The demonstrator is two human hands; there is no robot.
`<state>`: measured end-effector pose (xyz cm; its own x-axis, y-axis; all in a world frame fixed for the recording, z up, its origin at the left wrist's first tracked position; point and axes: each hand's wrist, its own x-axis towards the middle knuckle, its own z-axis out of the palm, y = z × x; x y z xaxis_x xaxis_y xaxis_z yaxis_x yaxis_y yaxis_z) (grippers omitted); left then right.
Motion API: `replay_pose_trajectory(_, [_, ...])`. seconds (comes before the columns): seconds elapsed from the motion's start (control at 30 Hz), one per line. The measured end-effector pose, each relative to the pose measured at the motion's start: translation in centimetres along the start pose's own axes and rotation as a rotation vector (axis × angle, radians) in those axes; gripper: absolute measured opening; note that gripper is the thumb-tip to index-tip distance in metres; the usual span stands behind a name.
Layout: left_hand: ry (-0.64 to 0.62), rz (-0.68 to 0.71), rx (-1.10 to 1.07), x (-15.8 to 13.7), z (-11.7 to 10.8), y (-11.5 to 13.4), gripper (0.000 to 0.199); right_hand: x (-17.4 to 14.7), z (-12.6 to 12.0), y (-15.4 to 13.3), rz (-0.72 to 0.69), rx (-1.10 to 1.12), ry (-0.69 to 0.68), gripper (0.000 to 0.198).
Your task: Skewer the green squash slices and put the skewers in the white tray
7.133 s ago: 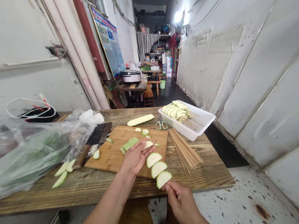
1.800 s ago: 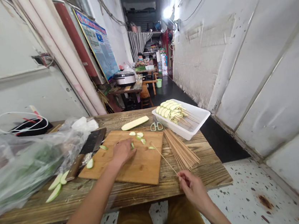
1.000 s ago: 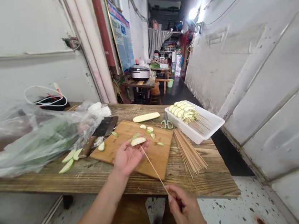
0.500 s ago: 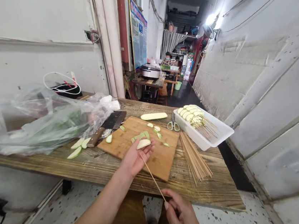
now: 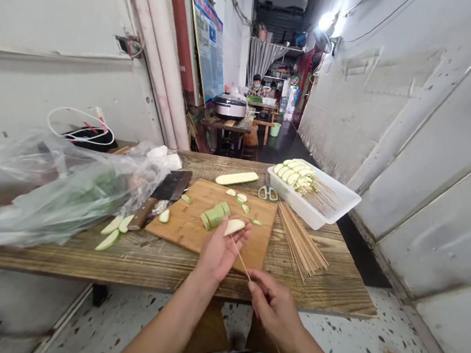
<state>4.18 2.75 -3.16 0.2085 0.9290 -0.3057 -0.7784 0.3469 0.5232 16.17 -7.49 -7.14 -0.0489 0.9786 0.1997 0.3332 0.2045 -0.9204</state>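
Note:
My left hand (image 5: pixel 216 252) is palm up over the cutting board (image 5: pixel 186 227), its fingers holding a pale, green-edged zucchini slice (image 5: pixel 234 226). Between thumb and fingers, my right hand (image 5: pixel 276 308) pinches a thin bamboo skewer (image 5: pixel 242 261). The skewer's upper end reaches the left hand just below the slice; whether it has entered the slice I cannot tell. Its lower end shows beneath my right hand. A row of cut zucchini slices (image 5: pixel 215 215) stands on the board behind my left hand, with smaller end pieces (image 5: pixel 241 198) around it.
Loose skewers (image 5: pixel 302 242) lie fanned right of the board. Beyond them, a white plastic tray (image 5: pixel 339 193) holds skewered slices. Scissors (image 5: pixel 267 193), a halved zucchini (image 5: pixel 236 178), a cleaver (image 5: pixel 172 186) and a clear plastic bag (image 5: pixel 50 192) surround the board. A person (image 5: pixel 257 86) is far back.
My right hand has moved up toward the left hand and grips the skewer closer to the slice. The skewer's lower end now shows below it. The view has shifted slightly.

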Motion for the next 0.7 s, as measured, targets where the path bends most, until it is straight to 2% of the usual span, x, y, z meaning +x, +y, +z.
replay_pose_trajectory(0.13, [-0.006,0.029,0.047,0.1,-0.4,0.3,0.024,-0.6,-0.1,-0.3,-0.057,-0.091,0.101,0.034])
replay_pose_trajectory(0.37, [0.059,0.041,0.003,0.7,0.2,1.3,0.025,1.4,0.3,-0.4,-0.007,0.029,0.259,0.038])
replay_pose_trajectory(0.53, [0.044,0.034,-0.072,0.9,0.1,2.3,0.034,1.6,-0.2,-1.6,-0.021,0.043,0.044,0.032])
replay_pose_trajectory(0.7, [0.041,0.065,-0.092,0.6,0.0,2.4,0.031,0.9,0.0,-1.7,-0.033,0.023,0.06,0.031])
